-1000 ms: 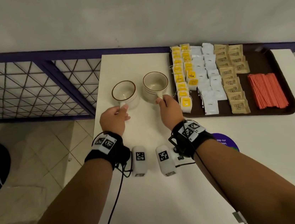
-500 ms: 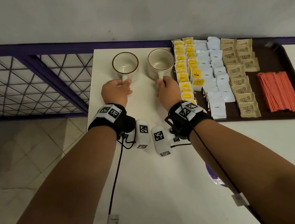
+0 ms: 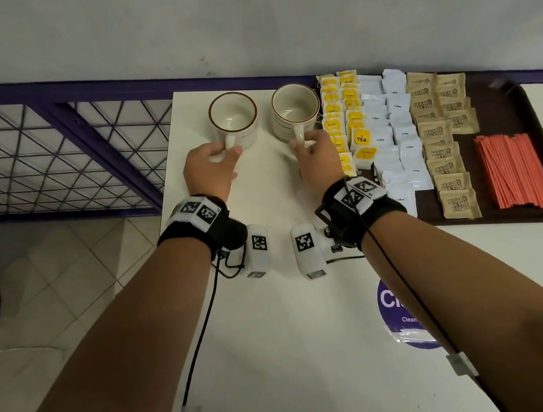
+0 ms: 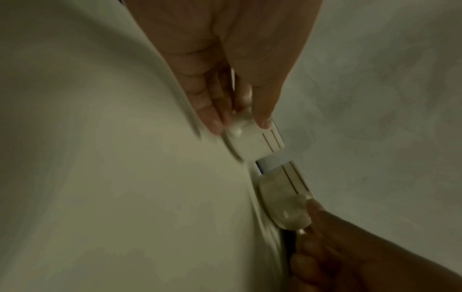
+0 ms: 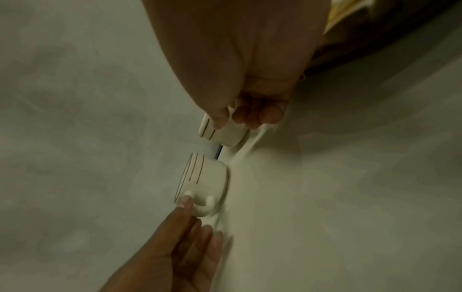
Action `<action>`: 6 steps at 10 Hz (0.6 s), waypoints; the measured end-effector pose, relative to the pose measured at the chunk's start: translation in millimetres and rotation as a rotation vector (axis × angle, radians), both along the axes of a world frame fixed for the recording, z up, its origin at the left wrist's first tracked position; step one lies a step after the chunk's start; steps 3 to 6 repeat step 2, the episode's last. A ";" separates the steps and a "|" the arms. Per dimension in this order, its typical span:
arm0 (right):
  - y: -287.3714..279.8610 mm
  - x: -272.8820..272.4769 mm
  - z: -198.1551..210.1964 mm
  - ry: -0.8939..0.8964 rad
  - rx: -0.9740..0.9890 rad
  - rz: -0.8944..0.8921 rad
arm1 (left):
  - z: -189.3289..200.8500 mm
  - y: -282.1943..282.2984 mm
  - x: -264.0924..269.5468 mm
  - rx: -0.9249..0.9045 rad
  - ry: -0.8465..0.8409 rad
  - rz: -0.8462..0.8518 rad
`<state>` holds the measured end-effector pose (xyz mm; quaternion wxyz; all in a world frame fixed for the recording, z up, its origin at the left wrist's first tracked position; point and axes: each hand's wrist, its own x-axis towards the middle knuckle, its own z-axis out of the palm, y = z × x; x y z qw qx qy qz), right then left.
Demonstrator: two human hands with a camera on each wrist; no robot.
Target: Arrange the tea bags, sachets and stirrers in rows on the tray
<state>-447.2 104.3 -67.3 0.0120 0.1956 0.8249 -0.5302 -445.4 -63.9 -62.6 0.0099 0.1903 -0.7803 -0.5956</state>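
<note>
Two cream cups with brown rims stand at the far edge of the white table. My left hand pinches the handle of the left cup; the left wrist view shows thumb and fingers on that handle. My right hand grips the handle of the right cup, seen close in the right wrist view. On the brown tray to the right lie rows of yellow tea bags, white coffee sachets, brown sugar sachets and a bundle of red stirrers.
The table stands against a pale wall, with a purple wire fence and tiled floor to its left. A round purple sticker is on the tabletop near my right forearm. The right cup stands just beside the tray's left edge.
Both hands have slid the two cups away from me, from level with the middle of the tray to the table's far edge by the wall.
</note>
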 end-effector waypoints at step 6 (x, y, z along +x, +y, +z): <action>29.7 109.7 41.8 0.085 -0.155 0.257 | 11.9 -38.5 97.3 0.096 -0.068 0.058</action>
